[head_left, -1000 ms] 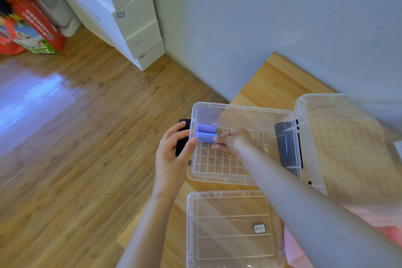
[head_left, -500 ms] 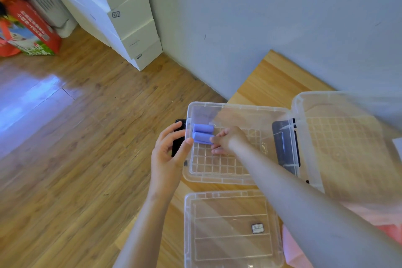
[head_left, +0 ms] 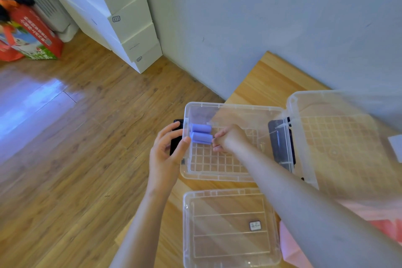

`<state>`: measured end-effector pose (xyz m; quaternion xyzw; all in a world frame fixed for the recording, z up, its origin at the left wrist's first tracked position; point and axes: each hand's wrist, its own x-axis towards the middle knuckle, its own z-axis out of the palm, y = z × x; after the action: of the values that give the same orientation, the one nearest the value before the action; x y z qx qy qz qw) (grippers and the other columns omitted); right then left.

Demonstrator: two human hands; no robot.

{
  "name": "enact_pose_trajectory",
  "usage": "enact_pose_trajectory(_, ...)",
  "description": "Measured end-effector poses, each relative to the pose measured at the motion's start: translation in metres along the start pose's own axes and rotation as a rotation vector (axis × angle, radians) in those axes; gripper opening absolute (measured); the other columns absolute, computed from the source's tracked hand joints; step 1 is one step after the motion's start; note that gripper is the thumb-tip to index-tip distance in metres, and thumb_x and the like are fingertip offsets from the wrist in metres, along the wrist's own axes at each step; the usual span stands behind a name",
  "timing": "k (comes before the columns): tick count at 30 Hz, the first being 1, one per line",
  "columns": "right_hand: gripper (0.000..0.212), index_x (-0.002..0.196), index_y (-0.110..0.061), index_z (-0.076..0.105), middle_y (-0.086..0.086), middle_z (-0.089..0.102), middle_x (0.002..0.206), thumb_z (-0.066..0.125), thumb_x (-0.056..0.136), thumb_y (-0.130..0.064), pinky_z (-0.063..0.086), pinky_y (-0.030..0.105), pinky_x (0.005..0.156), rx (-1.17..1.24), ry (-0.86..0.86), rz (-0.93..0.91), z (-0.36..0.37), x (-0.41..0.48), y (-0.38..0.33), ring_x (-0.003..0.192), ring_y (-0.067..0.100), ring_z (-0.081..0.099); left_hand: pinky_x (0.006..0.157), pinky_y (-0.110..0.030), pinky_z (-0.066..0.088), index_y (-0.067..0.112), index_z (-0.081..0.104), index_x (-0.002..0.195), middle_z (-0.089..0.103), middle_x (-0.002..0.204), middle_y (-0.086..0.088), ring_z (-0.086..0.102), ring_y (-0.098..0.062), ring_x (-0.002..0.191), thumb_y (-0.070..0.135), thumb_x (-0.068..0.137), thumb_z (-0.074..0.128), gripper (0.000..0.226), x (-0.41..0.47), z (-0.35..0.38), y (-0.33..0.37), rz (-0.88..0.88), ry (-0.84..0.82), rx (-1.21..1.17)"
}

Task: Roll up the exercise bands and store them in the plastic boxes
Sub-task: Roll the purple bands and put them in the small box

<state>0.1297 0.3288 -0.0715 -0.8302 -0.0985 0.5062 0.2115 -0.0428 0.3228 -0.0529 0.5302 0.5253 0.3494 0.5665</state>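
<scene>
Two purple rolled bands lie side by side inside the open box point(head_left: 217, 177), a clear plastic tub standing at the left edge of the wooden table point(head_left: 272, 76). The far roll point(head_left: 201, 128) and the near roll point(head_left: 201, 137) touch along their length and sit against the box's left wall, on its gridded bottom.

The left hand point(head_left: 167, 152) grips that left wall: its thumb lies over the rim towards the inside and its fingers point(head_left: 174, 128) curl round the black latch point(head_left: 175, 143) on the outside. The right hand point(head_left: 230, 139) reaches into the box from the right, its fingers point(head_left: 217, 148) curled at the right end of the near roll; whether they pinch the roll or only touch it cannot be told.

A matching dark latch point(head_left: 280, 141) sits on the box's right wall. Just beside it, towards the right edge of the table, stands a second clear box point(head_left: 339, 137), blurred. A clear lid point(head_left: 228, 235) with a small label lies flat near the front edge, apart from the open box, and pink material point(head_left: 291, 243) shows to its right, partly under the right forearm.

Beyond the table lies a wooden floor point(head_left: 76, 137). White cardboard boxes point(head_left: 130, 17) are stacked against the grey wall, and a red printed bag point(head_left: 32, 35) stands on the floor further left.
</scene>
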Motion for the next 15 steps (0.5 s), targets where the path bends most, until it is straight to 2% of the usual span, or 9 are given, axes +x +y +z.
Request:
enact_pose_trajectory(2, 0.019, 0.072, -0.008, 0.06, 0.016, 0.069, 0.084, 0.059, 0.084, 0.008, 0.059, 0.04, 0.077, -0.048, 0.002, -0.031, -0.002, -0.002, 0.002, 0.063, 0.029, 0.069, 0.101, -0.051, 0.046, 0.039, 0.074, 0.094, 0.059, 0.128, 0.019, 0.054, -0.005, 0.123, 0.055, 0.075, 0.064, 0.027, -0.001, 0.0, 0.002, 0.005, 0.007, 0.018)
enact_pose_trajectory(4, 0.017, 0.077, -0.008, 0.063, 0.016, 0.07, 0.091, 0.058, 0.084, 0.006, 0.058, 0.042, 0.081, -0.097, -0.013, -0.067, -0.005, -0.008, 0.003, 0.061, 0.027, 0.067, 0.101, -0.051, 0.046, 0.042, 0.074, 0.093, 0.059, 0.128, 0.021, 0.053, -0.007, 0.123, 0.056, 0.075, 0.064, 0.025, -0.001, -0.001, 0.005, -0.003, 0.003, 0.033)
enact_pose_trajectory(6, 0.018, 0.078, -0.012, 0.064, 0.013, 0.069, 0.094, 0.056, 0.085, 0.003, 0.058, 0.038, 0.082, -0.161, -0.032, -0.13, -0.01, -0.017, 0.004, 0.069, 0.026, 0.068, 0.098, -0.057, 0.047, 0.046, 0.073, 0.094, 0.057, 0.129, 0.024, 0.055, -0.015, 0.123, 0.058, 0.075, 0.064, 0.024, -0.002, -0.001, 0.008, -0.022, -0.013, 0.054)
enact_pose_trajectory(8, 0.016, 0.08, -0.018, 0.063, 0.009, 0.069, 0.097, 0.056, 0.086, -0.005, 0.053, 0.031, 0.075, -0.248, -0.051, -0.218, -0.015, -0.028, 0.004, 0.079, 0.025, 0.064, 0.096, -0.058, 0.048, 0.048, 0.072, 0.095, 0.059, 0.128, 0.022, 0.056, -0.017, 0.123, 0.054, 0.079, 0.065, 0.019, -0.005, -0.001, 0.013, -0.016, -0.022, 0.074)
enact_pose_trajectory(11, 0.017, 0.103, -0.017, 0.067, 0.006, 0.068, 0.106, 0.058, 0.088, -0.015, 0.046, 0.026, 0.073, -0.318, -0.074, -0.313, -0.021, -0.043, 0.006, 0.091, 0.022, 0.063, 0.1, -0.041, 0.047, 0.041, 0.068, 0.106, 0.061, 0.123, 0.021, 0.053, -0.008, 0.125, 0.032, 0.091, 0.065, 0.018, -0.011, -0.001, 0.023, 0.055, -0.003, 0.125)
enact_pose_trajectory(15, 0.028, 0.115, -0.019, 0.065, 0.002, 0.066, 0.114, 0.062, 0.088, -0.02, 0.044, 0.025, 0.08, -0.338, -0.092, -0.407, -0.029, -0.064, 0.013, 0.102, 0.021, 0.062, 0.098, -0.012, 0.039, 0.029, 0.06, 0.122, 0.053, 0.119, 0.03, 0.045, 0.018, 0.114, 0.025, 0.092, 0.062, 0.03, -0.026, 0.003, 0.034, 0.113, 0.042, 0.234)
